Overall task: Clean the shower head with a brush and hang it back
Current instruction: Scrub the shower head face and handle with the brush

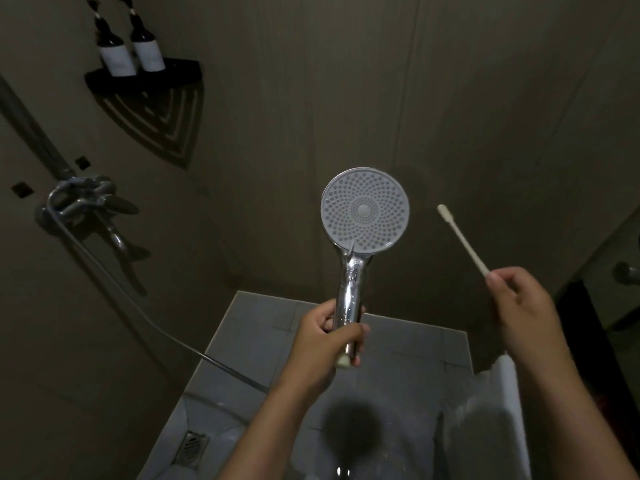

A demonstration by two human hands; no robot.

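Chrome-handled shower head [365, 210], round grey nozzle face turned toward the person, held upright at mid-room. Handle runs straight down into the left hand [329, 337], whose fingers and thumb wrap it low on the stem.

Brush [462, 239]: slim, pale, long-stemmed. Its lower end is pinched in the fingertips of the right hand [519, 303]. Its long axis slants up and leftward, so the working tip sits level with the nozzle face, just off its right rim, apart and not touching. The right hand is the nearer to that gap. By my reckoning the next move is a short sweep leftward, tip onto the nozzles.

Hose [145, 317]: trails from the mixer tap [83, 202] down and across. Its join to the handle is hidden behind the left forearm.

Corner shelf [145, 81] with two dark bottles [117, 46], upper left. Floor drain [194, 445] below.

Hard to make out: the bristles, in this dim light, and any dirt on the face. No wall bracket for rehanging is identifiable. White object at lower right is cut off behind the right forearm.
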